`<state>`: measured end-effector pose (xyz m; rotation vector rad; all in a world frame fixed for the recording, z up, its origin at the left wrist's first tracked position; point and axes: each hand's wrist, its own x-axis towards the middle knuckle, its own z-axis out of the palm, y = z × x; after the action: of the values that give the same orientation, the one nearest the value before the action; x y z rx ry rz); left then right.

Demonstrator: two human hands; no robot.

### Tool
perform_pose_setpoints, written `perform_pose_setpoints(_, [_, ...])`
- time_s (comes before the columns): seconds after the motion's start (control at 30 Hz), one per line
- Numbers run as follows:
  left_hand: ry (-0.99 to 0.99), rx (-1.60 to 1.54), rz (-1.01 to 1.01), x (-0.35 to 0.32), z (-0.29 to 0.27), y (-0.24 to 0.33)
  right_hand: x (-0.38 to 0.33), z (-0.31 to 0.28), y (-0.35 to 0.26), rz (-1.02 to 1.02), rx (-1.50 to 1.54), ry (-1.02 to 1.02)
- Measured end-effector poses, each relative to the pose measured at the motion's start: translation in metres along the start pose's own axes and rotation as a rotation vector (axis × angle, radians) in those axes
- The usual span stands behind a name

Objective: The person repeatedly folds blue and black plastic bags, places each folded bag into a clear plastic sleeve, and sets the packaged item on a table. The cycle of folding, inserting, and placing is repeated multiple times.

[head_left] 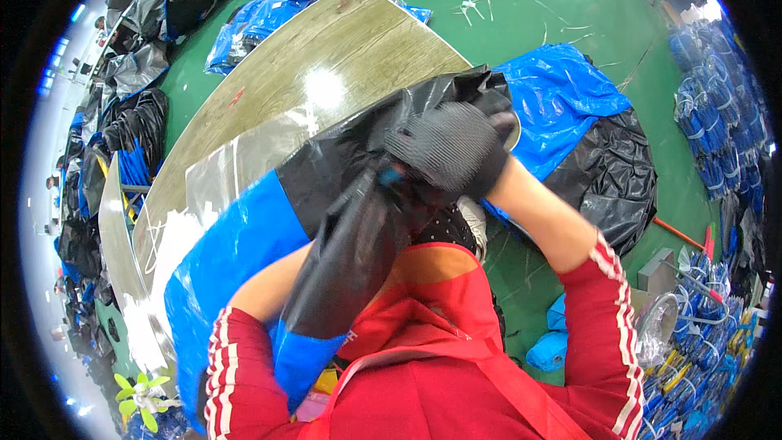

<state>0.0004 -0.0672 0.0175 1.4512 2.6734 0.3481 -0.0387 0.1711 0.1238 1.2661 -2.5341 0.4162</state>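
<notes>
At far left, dark crumpled sacks (134, 126) lie heaped along the green floor (521, 41). A long curved table (326, 65) with worn wood-grain top and a glossy glare patch carries white plastic scraps (175, 236) near its left edge. Across it lies a slick blue-and-black woven bag (244, 236), its black part bunched up in front of the person's chest. The left hand is hidden behind a black fold; only the forearm and red striped sleeve (232, 358) show, so its grip cannot be told. The right hand (448, 151), in a dark knitted glove, is clenched on the bag's gathered black part. Right of the table, blue and black sheeting (570, 106) lies rumpled on the floor; bundled blue cables (717, 114) line the far right.
</notes>
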Motion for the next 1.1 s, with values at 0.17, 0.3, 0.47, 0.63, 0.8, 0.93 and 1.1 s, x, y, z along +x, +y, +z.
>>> perform_pose_setpoints(0.17, [0.078, 0.022, -0.086, -0.003, 0.016, -0.003, 0.083, 0.098, 0.039, 0.164, 0.056, -0.604])
perform_pose_setpoints(0.3, [0.098, 0.004, -0.115, -0.018, -0.003, -0.016, 0.066, 0.136, 0.061, 0.146, 0.131, -0.471])
perform_pose_setpoints(0.47, [-0.125, -0.104, -0.207, -0.166, -0.073, 0.008, 0.045, 0.105, 0.065, 0.262, 0.073, -0.403])
perform_pose_setpoints(0.63, [-0.344, -0.248, -0.610, -0.380, -0.104, 0.054, 0.044, 0.100, 0.069, 0.445, -0.143, -0.521])
perform_pose_setpoints(0.8, [-0.129, -0.499, -1.083, -0.512, -0.076, 0.077, 0.041, 0.109, 0.080, 0.540, -0.078, -0.517])
perform_pose_setpoints(0.93, [0.455, -0.883, -1.437, -0.526, -0.029, 0.115, 0.045, 0.111, 0.084, 0.609, -0.054, -0.611])
perform_pose_setpoints(1.1, [1.313, -0.436, -1.597, -0.483, 0.021, 0.112, 0.045, 0.107, 0.077, 0.541, -0.041, -0.523])
